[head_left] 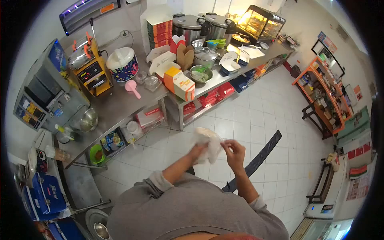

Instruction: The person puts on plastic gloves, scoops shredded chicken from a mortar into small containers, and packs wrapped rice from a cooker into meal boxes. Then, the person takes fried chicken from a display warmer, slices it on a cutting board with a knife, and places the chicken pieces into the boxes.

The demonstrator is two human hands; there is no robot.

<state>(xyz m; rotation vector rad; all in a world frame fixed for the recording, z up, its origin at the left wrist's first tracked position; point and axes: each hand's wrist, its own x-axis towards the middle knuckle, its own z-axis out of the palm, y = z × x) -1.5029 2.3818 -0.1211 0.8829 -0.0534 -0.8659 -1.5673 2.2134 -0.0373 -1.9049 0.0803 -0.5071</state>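
A thin whitish plastic bag [214,151], with something pale bulging at its top, is held in front of my body above the tiled floor. My left hand [197,152] is closed around its left side, partly covered by the film. On the other side, my right hand [235,152] pinches the bag's edge between thumb and fingers. What the bag contains is too blurred to name.
Ahead runs a steel counter [154,95] with an orange-and-white carton [179,83], a pink scoop [132,89], a steel bowl [201,75] and rice cookers [187,26]. A dark strip [260,158] crosses the floor to the right. Blue cooler boxes [49,193] stand at left.
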